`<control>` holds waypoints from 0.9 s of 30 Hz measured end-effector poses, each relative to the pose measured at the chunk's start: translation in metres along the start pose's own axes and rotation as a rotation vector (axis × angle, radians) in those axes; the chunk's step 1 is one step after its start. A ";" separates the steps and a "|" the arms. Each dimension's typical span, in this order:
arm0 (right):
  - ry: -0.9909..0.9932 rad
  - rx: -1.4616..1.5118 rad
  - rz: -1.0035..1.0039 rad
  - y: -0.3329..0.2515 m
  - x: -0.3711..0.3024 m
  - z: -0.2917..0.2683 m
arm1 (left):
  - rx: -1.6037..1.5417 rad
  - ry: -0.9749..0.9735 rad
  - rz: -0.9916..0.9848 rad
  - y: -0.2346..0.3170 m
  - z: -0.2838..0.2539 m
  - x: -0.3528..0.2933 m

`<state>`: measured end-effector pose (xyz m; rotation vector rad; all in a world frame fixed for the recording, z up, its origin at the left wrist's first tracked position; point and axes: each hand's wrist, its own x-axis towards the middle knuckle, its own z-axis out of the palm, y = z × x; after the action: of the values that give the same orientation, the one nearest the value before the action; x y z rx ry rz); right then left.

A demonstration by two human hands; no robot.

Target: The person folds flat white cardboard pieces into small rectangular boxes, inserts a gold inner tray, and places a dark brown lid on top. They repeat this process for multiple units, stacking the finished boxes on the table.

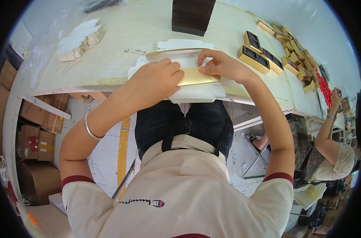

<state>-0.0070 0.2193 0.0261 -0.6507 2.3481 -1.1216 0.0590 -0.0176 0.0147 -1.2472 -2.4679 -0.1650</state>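
Note:
A partly folded gold carton [194, 77] with a white inside lies at the near edge of the table, in front of my body. My left hand [158, 79] is closed on its left end, the fingers curled over the gold panel. From the right, my right hand [224, 67] grips the carton's other end, thumb on the gold panel and index finger bent toward the far flap. Under and around the carton are flat white card blanks [184, 44], their notched edges sticking out on several sides. My left fingertips are partly hidden behind the hand.
A dark brown stack [192, 18] stands beyond the carton. White folded blanks [79, 41] lie at the far left. Gold boxes with black inserts [254, 59] and more gold boxes [297, 53] sit to the right. A co-worker [331, 158] sits at right. Cardboard boxes [37, 146] fill the lower left.

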 end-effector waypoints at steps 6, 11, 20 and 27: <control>0.518 -0.801 -0.671 -0.007 -0.028 0.032 | -0.024 0.140 0.005 -0.009 0.022 -0.001; 0.361 -0.804 -0.684 0.001 -0.015 0.039 | -0.229 0.138 -0.162 -0.008 0.018 0.001; -0.019 -0.584 -0.214 -0.027 0.031 0.005 | 0.107 0.278 -0.212 -0.021 -0.003 0.024; 0.177 -0.935 -0.462 -0.023 0.011 0.019 | -0.424 -0.127 -0.521 -0.083 -0.002 0.028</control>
<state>0.0005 0.1892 0.0320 -1.5110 2.9114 -0.1364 -0.0216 -0.0468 0.0324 -0.7326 -2.9213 -0.8012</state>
